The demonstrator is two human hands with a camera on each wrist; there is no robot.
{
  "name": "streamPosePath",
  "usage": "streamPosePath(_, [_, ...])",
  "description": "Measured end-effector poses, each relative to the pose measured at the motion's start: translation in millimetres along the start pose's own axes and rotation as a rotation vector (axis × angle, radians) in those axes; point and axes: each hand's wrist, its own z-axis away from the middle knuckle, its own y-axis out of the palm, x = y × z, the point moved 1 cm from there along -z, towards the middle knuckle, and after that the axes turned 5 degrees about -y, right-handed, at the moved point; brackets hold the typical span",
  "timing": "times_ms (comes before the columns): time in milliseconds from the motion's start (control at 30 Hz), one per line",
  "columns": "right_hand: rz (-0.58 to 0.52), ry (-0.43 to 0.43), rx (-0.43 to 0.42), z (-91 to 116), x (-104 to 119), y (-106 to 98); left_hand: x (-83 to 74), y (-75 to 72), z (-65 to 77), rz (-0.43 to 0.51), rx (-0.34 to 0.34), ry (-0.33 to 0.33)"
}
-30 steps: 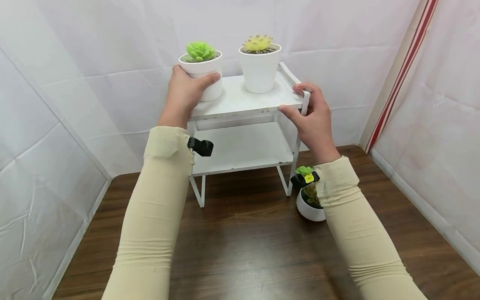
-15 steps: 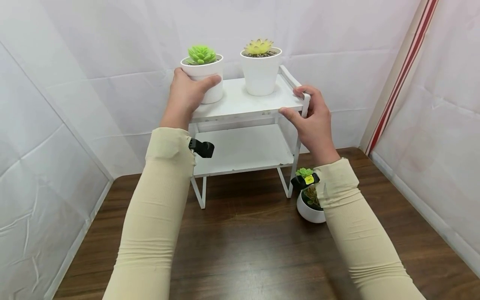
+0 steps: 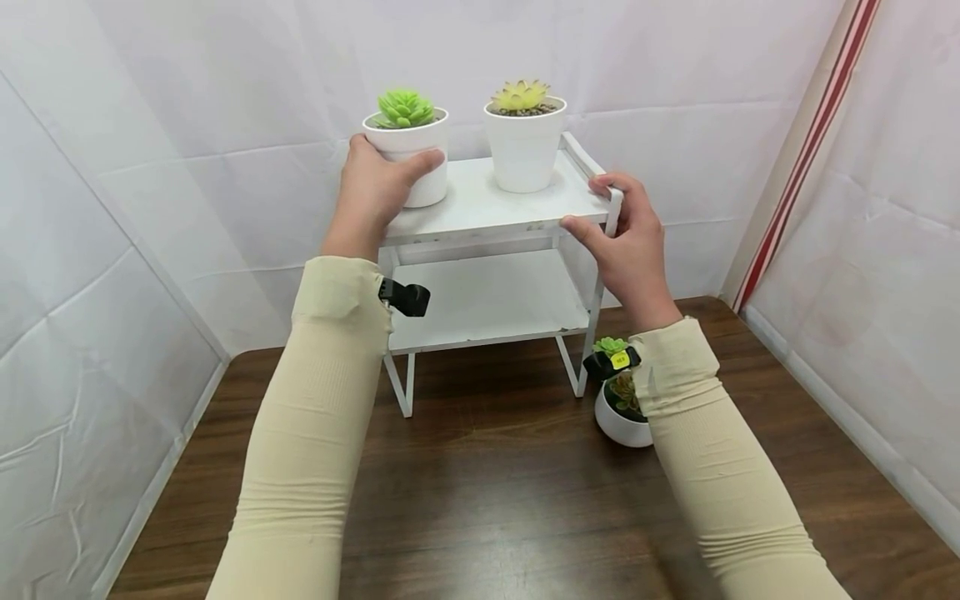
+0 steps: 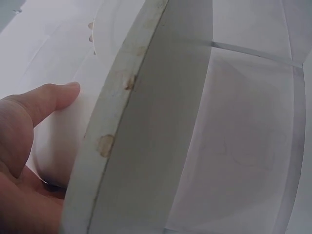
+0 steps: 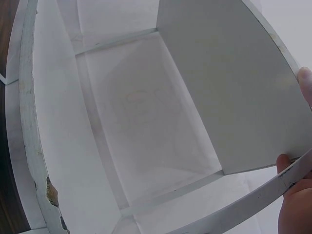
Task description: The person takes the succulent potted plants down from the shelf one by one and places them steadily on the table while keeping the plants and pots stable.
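On the left of a white two-tier shelf stand (image 3: 495,218), my left hand (image 3: 377,187) holds a white pot (image 3: 426,190) with a bright green succulent (image 3: 405,109), thumb across its front. The left wrist view shows that thumb (image 4: 53,100) against the pot's side, behind the chipped board edge. A second white pot (image 3: 523,154), with a yellowish succulent, stands upright on the top board to the right. My right hand (image 3: 633,246) grips the stand's right front corner, fingers over the side rail and thumb on the front edge. Its far fingers are partly hidden by the frame.
A low white bowl (image 3: 618,427) of succulents sits on the dark wooden table (image 3: 480,500) by the stand's right leg, partly behind my right sleeve. The lower board (image 3: 487,296) spans the frame. White sheets hang behind and at both sides.
Both hands keep the same holds on the pot and the stand's corner. The head view has tipped slightly, so everything sits a little lower and further right in it.
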Motion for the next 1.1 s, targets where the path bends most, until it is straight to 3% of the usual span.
streamPosePath(1100, [0.011,-0.002,-0.008,-4.4,-6.9,-2.4,-8.6,-20.3,20.1,0.058,-0.013,0.083])
